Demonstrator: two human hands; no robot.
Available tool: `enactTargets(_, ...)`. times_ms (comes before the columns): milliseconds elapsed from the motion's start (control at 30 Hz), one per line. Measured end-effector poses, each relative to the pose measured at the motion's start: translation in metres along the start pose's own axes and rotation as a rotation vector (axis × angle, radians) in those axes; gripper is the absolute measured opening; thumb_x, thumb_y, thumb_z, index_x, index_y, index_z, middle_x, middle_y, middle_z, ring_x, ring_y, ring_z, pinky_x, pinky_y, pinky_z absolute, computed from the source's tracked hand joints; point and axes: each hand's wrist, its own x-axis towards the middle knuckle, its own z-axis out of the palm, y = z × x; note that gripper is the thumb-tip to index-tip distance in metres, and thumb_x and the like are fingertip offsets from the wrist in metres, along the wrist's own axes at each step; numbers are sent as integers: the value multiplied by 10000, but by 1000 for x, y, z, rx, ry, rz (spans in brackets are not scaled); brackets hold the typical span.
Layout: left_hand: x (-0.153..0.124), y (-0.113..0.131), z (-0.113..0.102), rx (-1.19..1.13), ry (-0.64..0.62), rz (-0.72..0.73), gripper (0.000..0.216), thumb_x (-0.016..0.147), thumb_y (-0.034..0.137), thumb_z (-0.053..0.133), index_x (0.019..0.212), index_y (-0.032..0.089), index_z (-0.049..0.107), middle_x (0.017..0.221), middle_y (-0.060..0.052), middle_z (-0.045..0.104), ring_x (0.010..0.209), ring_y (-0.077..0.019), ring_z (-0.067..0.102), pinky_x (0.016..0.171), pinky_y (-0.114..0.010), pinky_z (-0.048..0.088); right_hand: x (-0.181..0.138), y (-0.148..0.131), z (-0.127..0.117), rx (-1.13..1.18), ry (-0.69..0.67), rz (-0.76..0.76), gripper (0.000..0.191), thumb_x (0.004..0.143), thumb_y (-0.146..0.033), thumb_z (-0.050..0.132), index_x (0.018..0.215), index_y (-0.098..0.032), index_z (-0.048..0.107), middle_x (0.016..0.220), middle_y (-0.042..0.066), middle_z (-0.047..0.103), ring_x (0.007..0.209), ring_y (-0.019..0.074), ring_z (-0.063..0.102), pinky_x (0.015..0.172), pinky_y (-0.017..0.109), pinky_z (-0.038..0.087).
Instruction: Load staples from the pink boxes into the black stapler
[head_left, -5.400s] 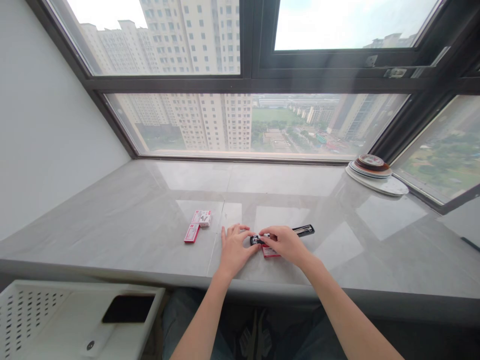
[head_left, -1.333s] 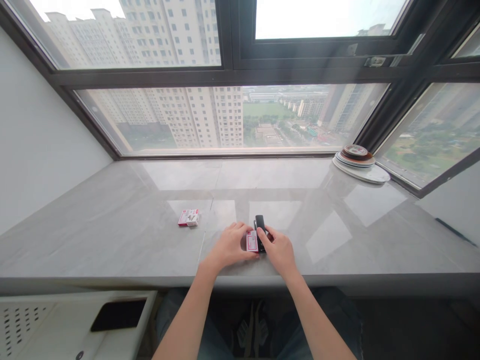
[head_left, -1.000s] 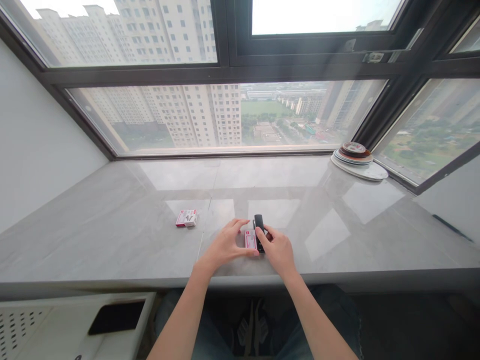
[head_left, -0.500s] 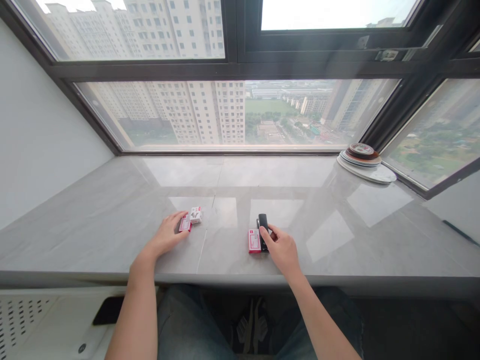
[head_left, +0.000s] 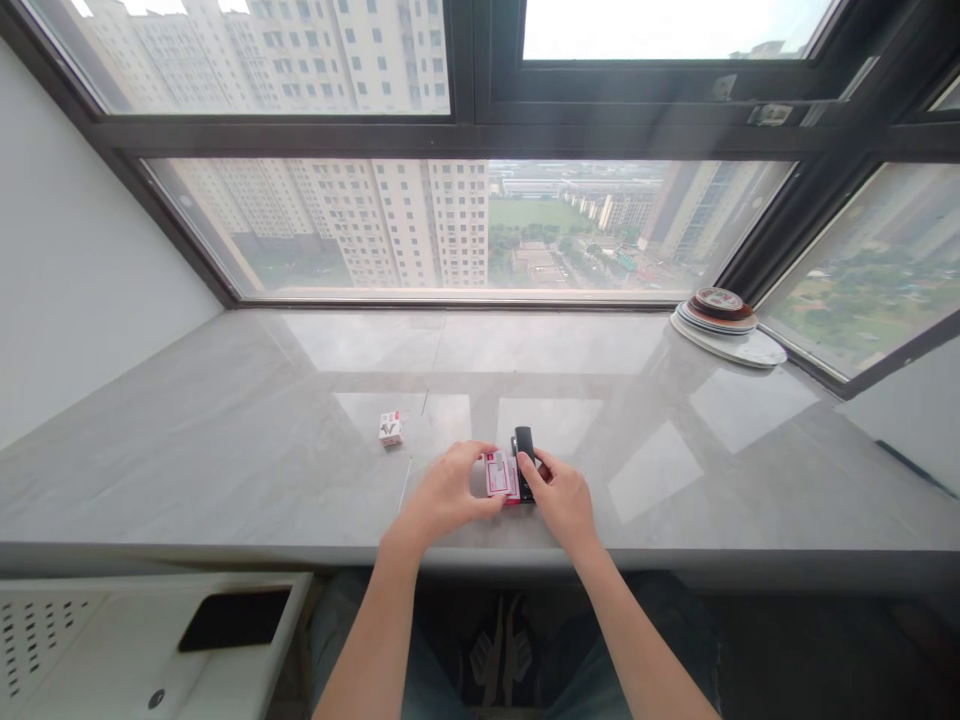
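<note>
A black stapler (head_left: 524, 455) lies on the grey stone sill (head_left: 225, 450) near its front edge. My right hand (head_left: 562, 500) rests on the stapler with its fingers curled round it. My left hand (head_left: 442, 495) holds a small red and white staple box (head_left: 496, 472) on top of another red box (head_left: 512, 494) beside the stapler. A third small white and red box (head_left: 390, 429) stands alone to the left.
A stack of plates (head_left: 724, 325) sits at the sill's far right corner by the window. A white perforated crate (head_left: 90, 640) with a black phone (head_left: 234, 618) on it stands below at the left. My knees are under the sill's edge.
My left hand reached left to the boxes, picked up a flat red and white one and brought it back onto the box beside the stapler. One small box stays at the left.
</note>
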Motion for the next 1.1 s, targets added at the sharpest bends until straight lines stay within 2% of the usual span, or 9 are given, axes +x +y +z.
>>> enactTargets(267, 14, -1, 22, 55, -48, 84, 590, 731, 465, 857, 1270, 338, 655, 1187, -19, 716, 1139, -291, 629, 1003, -408, 482, -1, -4, -4, 1, -36, -10, 636, 981, -735, 380, 1071, -243, 774, 662, 19, 637, 638, 198, 592, 626, 278, 396)
enactTargets(433, 10, -15, 12, 9, 24, 70, 767, 801, 604, 772, 1473, 353, 502, 1391, -58, 607, 1259, -281, 562, 1048, -406, 468, -10, 0, -21, 107, -99, -20, 700, 1009, -692, 358, 1459, -208, 589, 809, 31, 676, 800, 225, 647, 732, 301, 457)
enactTargets(533, 6, -47, -23, 126, 276, -207, 516, 1006, 621, 428, 1362, 280, 581, 1194, -87, 671, 1046, -251, 638, 924, -388, 505, -18, 6, -32, 58, -221, 15, 888, 876, -739, 592, 1567, -198, 456, 737, -13, 603, 701, 202, 599, 652, 293, 442)
enactTargets(600, 4, -73, -49, 331, 454, -576, 572, 1030, 625, 298, 1327, 223, 575, 1074, -118, 696, 973, -298, 655, 877, -432, 494, -19, 7, -36, 7, -289, 14, 1019, 778, -726, 718, 1596, -209, 402, 716, -31, 574, 656, 189, 568, 597, 283, 407)
enactTargets(633, 5, -84, -58, 390, 442, -703, 602, 1026, 633, 266, 1339, 209, 557, 1059, -139, 704, 974, -337, 660, 850, -456, 489, -18, 6, -37, -15, -317, 8, 1056, 750, -704, 757, 1606, -214, 379, 714, -35, 574, 649, 186, 564, 582, 279, 391)
enactTargets(700, 10, -97, -66, 418, 383, -756, 595, 1023, 625, 264, 1306, 205, 576, 1017, -157, 722, 971, -375, 671, 808, -454, 481, -13, 1, -38, -51, -356, -5, 1080, 722, -636, 810, 1609, -214, 361, 724, -31, 598, 664, 191, 580, 583, 276, 377)
enactTargets(800, 27, -95, -49, 388, 263, -626, 532, 1028, 606, 289, 1265, 246, 600, 1000, -129, 748, 976, -341, 695, 795, -388, 475, -3, -7, -40, -46, -407, -41, 995, 714, -509, 847, 1564, -228, 412, 779, -8, 672, 719, 205, 626, 621, 272, 387)
enactTargets(933, 54, -68, -9, 337, 118, -401, 483, 1046, 584, 298, 1320, 282, 557, 1061, -80, 763, 1011, -272, 711, 811, -318, 470, 3, -13, -42, 4, -452, -119, 689, 750, -422, 815, 1380, -282, 573, 869, 5, 732, 755, 214, 656, 641, 269, 391)
enactTargets(1100, 63, -43, 19, 320, 22, -244, 439, 1076, 524, 240, 1220, 283, 577, 915, -46, 754, 919, -252, 726, 797, -310, 459, 2, -12, -39, -24, -422, -147, 567, 755, -408, 797, 1280, -288, 617, 880, 1, 744, 769, 236, 673, 656, 276, 398)
